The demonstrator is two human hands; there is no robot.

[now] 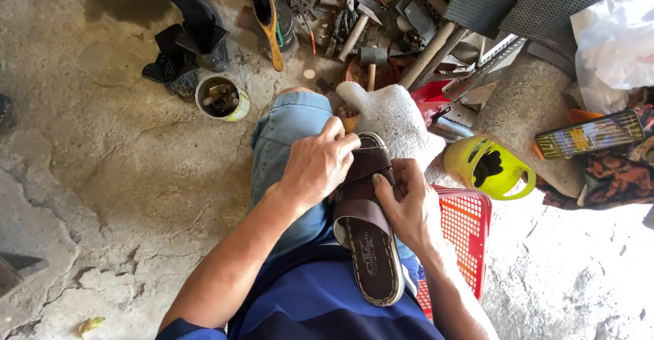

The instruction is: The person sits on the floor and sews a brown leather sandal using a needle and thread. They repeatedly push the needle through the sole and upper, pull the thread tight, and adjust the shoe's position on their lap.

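Left hand [315, 165] covers near side of brown sandal [368, 231] straps; its fingertips hide strap edge. Right hand [407, 207] hides sandal's far side and corner of red basket [465, 227]. Sandal toe end behind both hands, hard to tell. Both forearms cut off by bottom edge. Tool pile [361, 13] above hands too cluttered to sort, cut off by top edge. Contents of tin can [221, 97] left of left hand unclear.
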